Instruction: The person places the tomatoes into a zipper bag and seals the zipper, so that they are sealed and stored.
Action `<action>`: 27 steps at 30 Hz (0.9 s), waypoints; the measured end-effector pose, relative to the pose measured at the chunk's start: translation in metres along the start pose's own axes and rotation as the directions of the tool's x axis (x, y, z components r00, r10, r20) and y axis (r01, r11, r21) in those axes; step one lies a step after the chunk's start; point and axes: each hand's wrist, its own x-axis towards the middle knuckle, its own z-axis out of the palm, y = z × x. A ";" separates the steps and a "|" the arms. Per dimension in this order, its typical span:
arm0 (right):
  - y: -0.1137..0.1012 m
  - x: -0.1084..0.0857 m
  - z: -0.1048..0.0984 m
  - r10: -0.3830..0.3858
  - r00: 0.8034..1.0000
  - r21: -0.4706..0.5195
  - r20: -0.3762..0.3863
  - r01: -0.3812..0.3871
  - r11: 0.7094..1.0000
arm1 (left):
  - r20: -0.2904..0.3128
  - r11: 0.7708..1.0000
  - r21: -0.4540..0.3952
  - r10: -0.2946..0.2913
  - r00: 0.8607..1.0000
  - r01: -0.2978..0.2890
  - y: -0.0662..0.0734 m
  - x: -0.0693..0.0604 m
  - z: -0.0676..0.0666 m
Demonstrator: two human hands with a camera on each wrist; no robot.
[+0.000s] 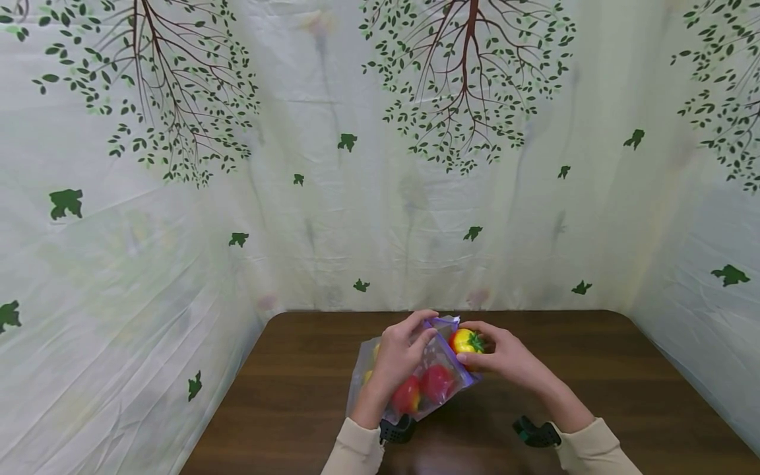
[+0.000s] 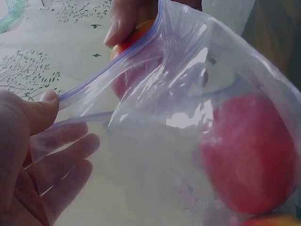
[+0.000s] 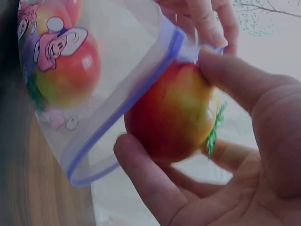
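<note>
A clear zip bag [image 1: 429, 359] with a purple seal strip is held over the table, its mouth toward the right. My left hand [image 1: 400, 353] pinches the bag's rim between thumb and fingers. At that mouth my right hand [image 1: 501, 353] grips a red and yellow tomato [image 3: 171, 110] with a green leafy top, thumb on one side and fingers on the other. Part of the tomato is behind the purple strip. Red fruits [image 1: 437, 382] lie inside the bag; one red fruit [image 2: 251, 155] shows through the plastic in the left wrist view. Pink cartoon figures [image 3: 59, 44] are printed on the bag.
Under the hands is a dark brown wooden table [image 1: 297, 396]. Behind it and at both sides hangs a pale curtain [image 1: 410, 251] printed with trees and leaves. Both wrists wear a black strap device [image 1: 534, 432].
</note>
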 end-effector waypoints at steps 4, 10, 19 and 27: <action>-0.001 0.001 0.003 0.034 0.999 0.016 -0.032 -0.033 0.999 | -0.002 1.000 0.011 0.004 1.000 -0.004 0.001 0.000 0.000; 0.000 0.003 0.005 0.053 0.998 0.041 -0.017 -0.052 0.998 | -0.014 1.000 0.018 0.014 1.000 -0.014 0.001 0.001 0.001; 0.000 0.007 0.007 0.033 0.999 0.007 0.007 -0.033 0.999 | -0.007 1.000 0.013 0.011 1.000 -0.011 0.000 0.000 0.002; -0.001 0.010 0.009 0.034 0.996 0.056 0.079 -0.038 0.998 | -0.002 1.000 0.011 -0.006 1.000 0.006 0.000 0.000 0.002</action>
